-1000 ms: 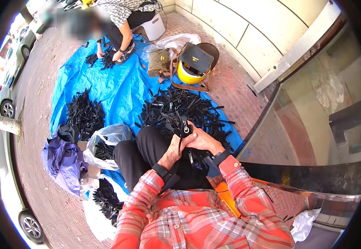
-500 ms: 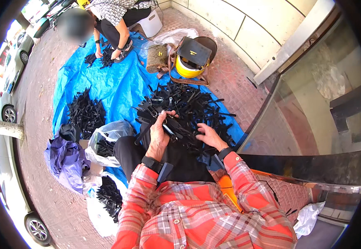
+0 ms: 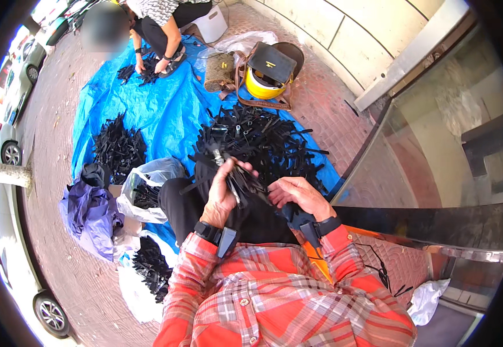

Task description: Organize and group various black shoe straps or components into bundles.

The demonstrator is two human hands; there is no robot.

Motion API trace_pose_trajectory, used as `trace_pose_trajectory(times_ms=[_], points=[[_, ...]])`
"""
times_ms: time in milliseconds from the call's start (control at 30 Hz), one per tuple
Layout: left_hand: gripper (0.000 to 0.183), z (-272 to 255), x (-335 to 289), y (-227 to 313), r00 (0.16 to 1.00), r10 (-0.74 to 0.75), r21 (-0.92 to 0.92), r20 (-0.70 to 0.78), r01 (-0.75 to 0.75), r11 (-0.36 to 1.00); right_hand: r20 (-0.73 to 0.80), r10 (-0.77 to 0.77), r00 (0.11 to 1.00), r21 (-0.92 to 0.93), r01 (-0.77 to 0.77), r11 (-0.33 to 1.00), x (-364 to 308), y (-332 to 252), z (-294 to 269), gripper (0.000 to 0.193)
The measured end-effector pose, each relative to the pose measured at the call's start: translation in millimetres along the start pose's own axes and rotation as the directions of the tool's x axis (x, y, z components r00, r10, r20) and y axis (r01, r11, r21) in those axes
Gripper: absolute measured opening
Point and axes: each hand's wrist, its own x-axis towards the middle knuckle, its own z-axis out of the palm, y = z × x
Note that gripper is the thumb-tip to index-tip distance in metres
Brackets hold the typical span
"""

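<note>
Straps (image 3: 274,139), black and narrow, lie in heaps on the blue tarp (image 3: 167,124) before you, and you hold a bunch of them above your lap. A co-worker (image 3: 159,16) crouches at the tarp's far edge, both hands down at a small heap there. The biggest heap spreads just beyond your knees along the right edge; a lesser heap (image 3: 118,147) sits by the left edge. Toward the near left corner a purple bag (image 3: 92,222) lies crumpled, and between it and your knee stands a clear bag (image 3: 129,202) with straps inside. Nearer you, more straps lie on a white bag (image 3: 138,301). At the right edge, toward its far end, a black bag (image 3: 271,61) rests on something round and yellow. Your right hand (image 3: 301,194) is half open, fingers loosely bent, just beside the bunch; I cannot tell whether its fingertips touch. Your left hand (image 3: 221,194) is closed round the bunch (image 3: 248,186). A shiny metal piece (image 3: 218,155) shows at the bunch's far end.
</note>
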Motion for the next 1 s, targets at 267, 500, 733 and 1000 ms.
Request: trace_pose_trajectory(times_ms=[267, 500, 733, 1000], points=[[0.038, -9, -58, -15, 0.947, -0.229, 0.374, 0.224, 0.133, 0.918, 0.005, -0.025, 1.000, 0.055, 0.024, 0.998, 14, -12, 16, 0.029], [0.038, -17, -72, -21, 0.952, -0.260, 0.568, 0.164, 0.124, 0.813, 0.152, -0.081, 0.985, 0.267, 0.038, 0.963, -1, -21, 22, 0.034], [0.030, -20, -69, -21, 0.913, -0.373, 0.672, 0.162, 0.175, 0.720, 0.297, 0.062, 0.953, -0.278, 0.024, 0.960, 5, -26, 31, 0.031], [0.032, -33, -67, -21, 0.903, -0.399, 0.686, 0.156, 0.192, 0.702, 0.002, 0.055, 0.998, -0.619, -0.042, 0.784, 7, -25, 33, 0.013]])
